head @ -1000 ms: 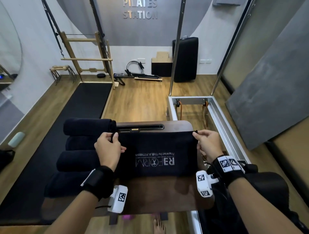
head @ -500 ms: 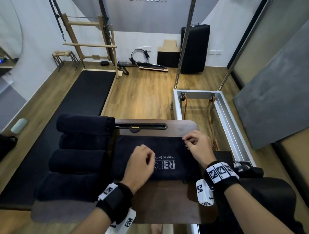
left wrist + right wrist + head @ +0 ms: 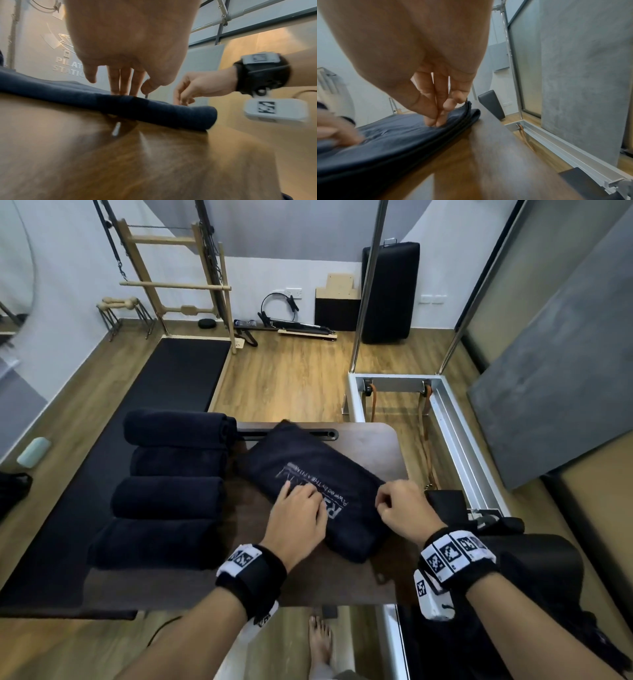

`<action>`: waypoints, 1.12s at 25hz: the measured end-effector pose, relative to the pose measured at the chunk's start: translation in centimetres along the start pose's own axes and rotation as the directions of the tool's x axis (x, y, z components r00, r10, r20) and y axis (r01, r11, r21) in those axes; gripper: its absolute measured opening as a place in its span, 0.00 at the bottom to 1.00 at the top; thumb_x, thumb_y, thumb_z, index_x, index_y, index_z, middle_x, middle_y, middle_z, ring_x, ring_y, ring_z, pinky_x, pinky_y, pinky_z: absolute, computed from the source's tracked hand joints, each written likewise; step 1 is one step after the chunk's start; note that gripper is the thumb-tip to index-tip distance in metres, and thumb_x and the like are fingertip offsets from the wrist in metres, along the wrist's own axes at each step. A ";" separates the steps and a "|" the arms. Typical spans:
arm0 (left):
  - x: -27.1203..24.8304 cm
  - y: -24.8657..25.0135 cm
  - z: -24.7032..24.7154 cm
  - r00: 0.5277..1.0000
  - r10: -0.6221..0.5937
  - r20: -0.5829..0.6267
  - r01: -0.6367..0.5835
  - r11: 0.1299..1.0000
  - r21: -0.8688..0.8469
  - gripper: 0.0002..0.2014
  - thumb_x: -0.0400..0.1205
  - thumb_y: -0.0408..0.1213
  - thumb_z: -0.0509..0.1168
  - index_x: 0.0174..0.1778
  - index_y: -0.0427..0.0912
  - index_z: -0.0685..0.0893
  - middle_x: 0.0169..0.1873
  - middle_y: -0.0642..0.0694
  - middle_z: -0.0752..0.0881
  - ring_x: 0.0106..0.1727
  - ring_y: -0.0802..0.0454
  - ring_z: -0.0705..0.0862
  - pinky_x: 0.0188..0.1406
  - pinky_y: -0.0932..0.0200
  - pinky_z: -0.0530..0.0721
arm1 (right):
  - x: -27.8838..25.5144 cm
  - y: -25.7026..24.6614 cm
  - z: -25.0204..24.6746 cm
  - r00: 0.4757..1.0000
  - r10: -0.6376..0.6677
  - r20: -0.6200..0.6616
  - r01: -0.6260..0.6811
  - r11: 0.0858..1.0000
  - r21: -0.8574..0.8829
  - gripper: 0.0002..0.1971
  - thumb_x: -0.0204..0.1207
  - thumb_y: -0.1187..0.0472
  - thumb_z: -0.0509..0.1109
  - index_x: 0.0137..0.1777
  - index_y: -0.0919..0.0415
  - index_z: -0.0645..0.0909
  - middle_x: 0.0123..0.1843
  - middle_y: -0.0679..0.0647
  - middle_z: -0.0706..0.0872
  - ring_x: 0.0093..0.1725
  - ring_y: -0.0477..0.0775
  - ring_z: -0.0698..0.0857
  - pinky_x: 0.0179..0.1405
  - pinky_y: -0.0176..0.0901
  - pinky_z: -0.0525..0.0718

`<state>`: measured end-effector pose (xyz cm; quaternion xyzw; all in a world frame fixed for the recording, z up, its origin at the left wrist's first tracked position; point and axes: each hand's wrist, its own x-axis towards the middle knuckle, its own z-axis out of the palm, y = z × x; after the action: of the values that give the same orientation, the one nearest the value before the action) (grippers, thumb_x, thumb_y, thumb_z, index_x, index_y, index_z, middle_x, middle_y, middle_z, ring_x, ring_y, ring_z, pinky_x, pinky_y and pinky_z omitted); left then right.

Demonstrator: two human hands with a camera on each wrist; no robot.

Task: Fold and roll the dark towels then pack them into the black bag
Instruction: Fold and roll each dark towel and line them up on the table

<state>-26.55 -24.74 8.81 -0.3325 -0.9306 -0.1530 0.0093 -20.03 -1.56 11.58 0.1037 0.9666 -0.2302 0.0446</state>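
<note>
Since earlier, folded towel [image 3: 308,484] turned diagonal; left hand [image 3: 296,520] presses flat; right hand [image 3: 404,511] pinches its edge.

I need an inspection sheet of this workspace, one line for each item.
Surface: dark wooden table.
Job's things: folded towel lying askew; four rolled towels stacked along the table's left; black bag at right.
Clutter: nothing seen.
Grips: left hand presses flat on the folded towel; right hand pinches its edge.
Cables: nothing seen.
Surroundings: black floor mat, metal frame.
</note>
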 end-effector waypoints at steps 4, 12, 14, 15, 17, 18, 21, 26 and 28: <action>-1.3 -0.4 0.1 0.996 -0.068 0.059 0.069 0.997 -0.018 0.18 0.93 0.44 0.51 0.69 0.47 0.84 0.74 0.51 0.82 0.81 0.52 0.76 0.90 0.40 0.57 | -6.0 -3.3 2.7 0.993 -0.107 0.051 0.103 0.991 0.090 0.08 0.72 0.64 0.73 0.39 0.51 0.91 0.37 0.43 0.90 0.41 0.44 0.86 0.42 0.36 0.79; -10.3 -2.1 1.4 0.983 0.081 0.165 -0.073 0.996 -0.051 0.33 0.95 0.57 0.43 0.95 0.46 0.47 0.94 0.56 0.42 0.92 0.60 0.32 0.92 0.41 0.42 | -12.2 -4.4 8.2 0.970 -0.223 -0.096 0.241 0.935 0.261 0.17 0.73 0.71 0.74 0.57 0.50 0.87 0.59 0.40 0.79 0.63 0.39 0.78 0.65 0.28 0.74; -12.3 -2.9 1.4 0.980 0.114 0.162 -0.107 0.993 -0.056 0.35 0.95 0.59 0.44 0.95 0.47 0.45 0.93 0.57 0.40 0.91 0.62 0.31 0.92 0.45 0.38 | -12.9 -4.0 8.9 0.961 -0.225 -0.161 0.259 0.936 0.239 0.18 0.75 0.69 0.76 0.60 0.49 0.86 0.61 0.37 0.79 0.65 0.39 0.77 0.66 0.27 0.73; -12.9 -3.2 1.4 0.978 0.132 0.164 -0.123 0.990 -0.062 0.35 0.95 0.59 0.45 0.95 0.48 0.46 0.93 0.58 0.40 0.91 0.63 0.32 0.92 0.47 0.38 | -13.1 -3.9 9.2 0.955 -0.221 -0.198 0.261 0.942 0.212 0.17 0.75 0.68 0.77 0.61 0.50 0.87 0.61 0.38 0.79 0.65 0.39 0.77 0.66 0.29 0.74; -13.4 -3.7 1.2 0.977 0.152 0.148 -0.134 0.983 -0.124 0.33 0.95 0.55 0.53 0.94 0.48 0.54 0.93 0.58 0.47 0.92 0.62 0.38 0.93 0.50 0.44 | -13.3 -3.9 9.6 0.940 -0.216 -0.263 0.259 0.956 0.140 0.15 0.75 0.68 0.79 0.60 0.54 0.88 0.60 0.42 0.80 0.63 0.42 0.77 0.65 0.34 0.77; -13.6 -3.8 0.9 0.981 0.147 0.123 -0.125 0.978 -0.169 0.30 0.94 0.52 0.59 0.92 0.46 0.64 0.93 0.55 0.55 0.94 0.58 0.47 0.93 0.49 0.53 | -13.3 -4.1 9.7 0.933 -0.218 -0.285 0.257 0.961 0.106 0.14 0.75 0.68 0.80 0.59 0.56 0.88 0.60 0.44 0.81 0.62 0.44 0.78 0.63 0.37 0.79; -13.3 -3.8 -0.2 0.992 0.125 -0.009 -0.125 0.985 -0.123 0.17 0.86 0.42 0.73 0.70 0.42 0.90 0.74 0.48 0.83 0.74 0.44 0.80 0.65 0.44 0.83 | -13.2 -4.7 9.6 0.927 -0.221 -0.303 0.248 0.967 0.055 0.11 0.77 0.68 0.79 0.57 0.58 0.88 0.59 0.47 0.82 0.61 0.51 0.80 0.59 0.42 0.83; -11.8 -3.5 -0.9 0.994 0.089 -0.061 -0.094 0.992 -0.080 0.05 0.84 0.38 0.75 0.53 0.44 0.95 0.54 0.51 0.87 0.56 0.45 0.82 0.49 0.46 0.81 | -12.1 -5.5 8.5 0.929 -0.187 -0.319 0.223 0.972 0.081 0.06 0.82 0.71 0.73 0.54 0.62 0.88 0.52 0.52 0.87 0.56 0.57 0.85 0.57 0.53 0.85; -11.0 -3.3 -1.0 1.000 0.005 -0.003 -0.005 0.994 -0.107 0.07 0.87 0.35 0.70 0.53 0.46 0.94 0.55 0.52 0.86 0.58 0.46 0.81 0.54 0.47 0.79 | -11.9 -5.6 8.2 0.944 -0.108 -0.313 0.157 0.978 0.137 0.07 0.84 0.69 0.71 0.57 0.61 0.87 0.51 0.53 0.88 0.55 0.58 0.86 0.55 0.55 0.84</action>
<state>-20.13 -34.20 7.53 -0.3347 -0.9201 -0.2032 -0.0070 -9.41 -12.33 8.30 0.0757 0.9450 -0.2909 -0.1288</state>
